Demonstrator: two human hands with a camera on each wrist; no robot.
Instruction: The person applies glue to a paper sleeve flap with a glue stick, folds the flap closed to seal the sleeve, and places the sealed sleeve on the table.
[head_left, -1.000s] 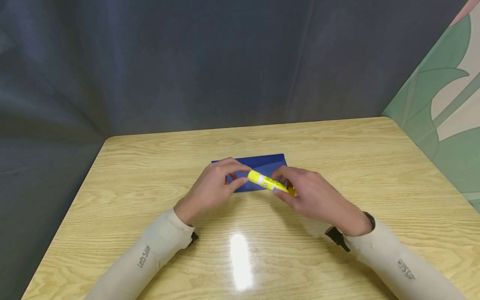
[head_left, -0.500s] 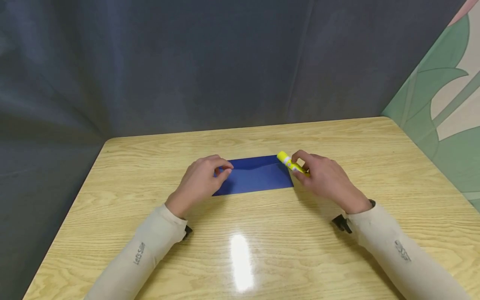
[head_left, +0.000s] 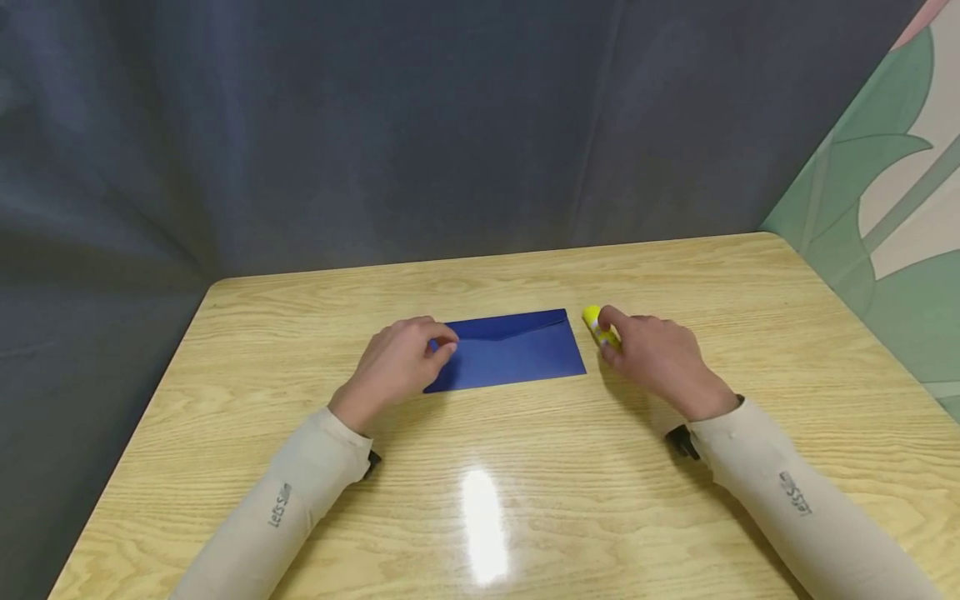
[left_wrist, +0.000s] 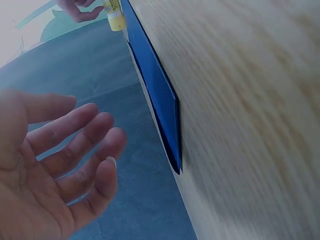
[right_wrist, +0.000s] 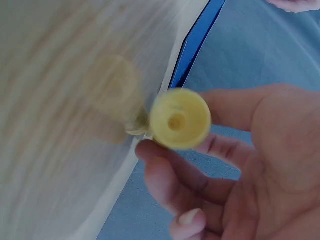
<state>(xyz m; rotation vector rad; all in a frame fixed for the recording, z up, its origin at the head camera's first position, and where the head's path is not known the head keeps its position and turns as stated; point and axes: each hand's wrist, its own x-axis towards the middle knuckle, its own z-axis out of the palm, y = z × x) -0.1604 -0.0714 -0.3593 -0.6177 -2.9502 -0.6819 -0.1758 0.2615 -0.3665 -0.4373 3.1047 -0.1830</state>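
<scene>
A yellow glue stick with a white band is pinched between the thumb and fingers of my right hand, just right of the envelope. In the right wrist view the round base of the glue stick faces the camera, close to the tabletop. The dark blue envelope lies on the table with its pointed flap along the far side. Over the envelope's left end hovers my left hand; its fingers are loosely bent and hold nothing. The left wrist view shows a gap between that hand and the envelope.
The wooden table carries a bright light reflection near its front. Behind it hangs a dark grey-blue curtain, which also covers the left side. A wall with green leaf shapes stands at the right.
The right hand has carried the glue stick rightward, from above the envelope down to the table beside it. My left hand has let go of the glue stick's cap end and drawn back left.
</scene>
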